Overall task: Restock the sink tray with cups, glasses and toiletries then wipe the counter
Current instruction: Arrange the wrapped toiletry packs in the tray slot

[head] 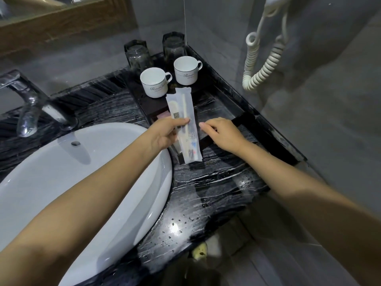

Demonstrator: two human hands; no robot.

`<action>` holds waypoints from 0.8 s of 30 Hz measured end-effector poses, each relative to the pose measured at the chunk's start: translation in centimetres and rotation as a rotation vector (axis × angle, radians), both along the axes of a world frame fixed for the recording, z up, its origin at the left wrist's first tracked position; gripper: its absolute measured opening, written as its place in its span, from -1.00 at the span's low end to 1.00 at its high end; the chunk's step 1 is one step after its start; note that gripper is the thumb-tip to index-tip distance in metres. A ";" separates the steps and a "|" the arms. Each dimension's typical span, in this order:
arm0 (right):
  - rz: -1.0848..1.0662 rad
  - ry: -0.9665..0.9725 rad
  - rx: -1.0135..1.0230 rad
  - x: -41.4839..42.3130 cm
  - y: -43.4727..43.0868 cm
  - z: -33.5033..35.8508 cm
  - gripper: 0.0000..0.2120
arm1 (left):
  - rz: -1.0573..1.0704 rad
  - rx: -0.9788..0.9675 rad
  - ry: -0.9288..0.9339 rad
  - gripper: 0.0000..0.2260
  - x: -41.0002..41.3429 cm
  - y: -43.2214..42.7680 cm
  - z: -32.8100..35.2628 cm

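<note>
My left hand point(165, 132) grips a bunch of clear toothbrush packets point(185, 120), held lengthwise over the dark tray point(245, 118). My right hand point(221, 133) hovers just right of the packets, fingers loosely curled, holding nothing. At the tray's far end stand two white cups point(154, 81) point(186, 69) upright, and behind them two glasses point(137, 55) point(174, 47) turned upside down. A small pinkish item point(164, 115) lies in the tray under my left hand, mostly hidden.
The white basin point(82, 178) fills the left, with a chrome faucet point(31, 104) behind it. The black marble counter point(206, 193) carries water drops near its front edge. A coiled white hairdryer cord point(259, 65) hangs on the right wall. A mirror frame sits top left.
</note>
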State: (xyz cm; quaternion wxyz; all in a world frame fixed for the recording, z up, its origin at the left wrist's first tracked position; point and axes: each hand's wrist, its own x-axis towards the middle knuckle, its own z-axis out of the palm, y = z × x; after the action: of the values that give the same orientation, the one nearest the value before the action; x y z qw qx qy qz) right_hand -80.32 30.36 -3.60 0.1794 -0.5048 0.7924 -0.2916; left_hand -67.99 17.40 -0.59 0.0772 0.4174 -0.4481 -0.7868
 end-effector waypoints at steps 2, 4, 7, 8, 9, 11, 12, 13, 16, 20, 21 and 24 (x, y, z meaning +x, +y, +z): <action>-0.091 -0.196 -0.032 0.9 -0.7 0.8 -0.60 | 0.011 0.016 0.012 -0.93 -0.3 0.6 0.1; -0.173 -0.329 -0.025 1.3 -1.6 1.4 -0.67 | 0.038 0.025 0.017 -0.94 -0.4 0.9 0.2; -0.252 -0.479 -0.002 1.1 -2.6 1.8 -0.77 | 0.124 0.048 0.062 -0.88 -0.3 0.6 0.3; -0.273 -0.529 -0.005 1.0 -2.9 1.9 -0.79 | 0.141 0.059 0.084 -0.88 -0.3 0.5 0.4; -0.288 -0.565 -0.005 0.9 -3.1 2.0 -0.82 | 0.143 0.059 0.102 -0.88 -0.3 0.3 0.5; -0.299 -0.604 -0.012 0.8 -3.6 2.5 -0.87 | 0.134 0.031 0.123 -0.86 -0.5 0.0 0.6; -0.300 -0.624 -0.015 0.8 -3.8 2.7 -0.90 | 0.135 0.013 0.126 -0.84 -0.6 -0.1 0.7; -0.298 -0.647 -0.018 0.7 -4.1 3.0 -0.92 | 0.142 -0.004 0.122 -0.81 -0.6 -0.2 0.8; -0.287 -0.690 -0.012 0.5 -4.9 3.7 -0.94 | 0.184 -0.030 0.103 -0.78 -0.6 -0.7 1.1; -0.334 -0.765 -0.007 -0.8 -4.9 4.3 -0.88 | 0.263 0.038 0.132 -0.81 0.0 -1.8 1.2; -0.339 -0.788 0.007 -1.3 -4.9 4.4 -0.92 | 0.270 0.057 0.141 -0.80 0.3 -2.1 1.1; -0.334 -0.843 0.042 -2.4 -4.8 4.4 -0.98 | 0.246 0.088 0.121 -0.78 1.3 -3.0 0.9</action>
State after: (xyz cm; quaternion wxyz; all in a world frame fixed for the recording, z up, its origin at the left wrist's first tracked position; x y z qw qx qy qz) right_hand -82.71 25.52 0.78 0.4468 -0.2034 0.7267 -0.4806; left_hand -66.72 14.41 0.32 0.1815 0.4239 -0.3532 -0.8140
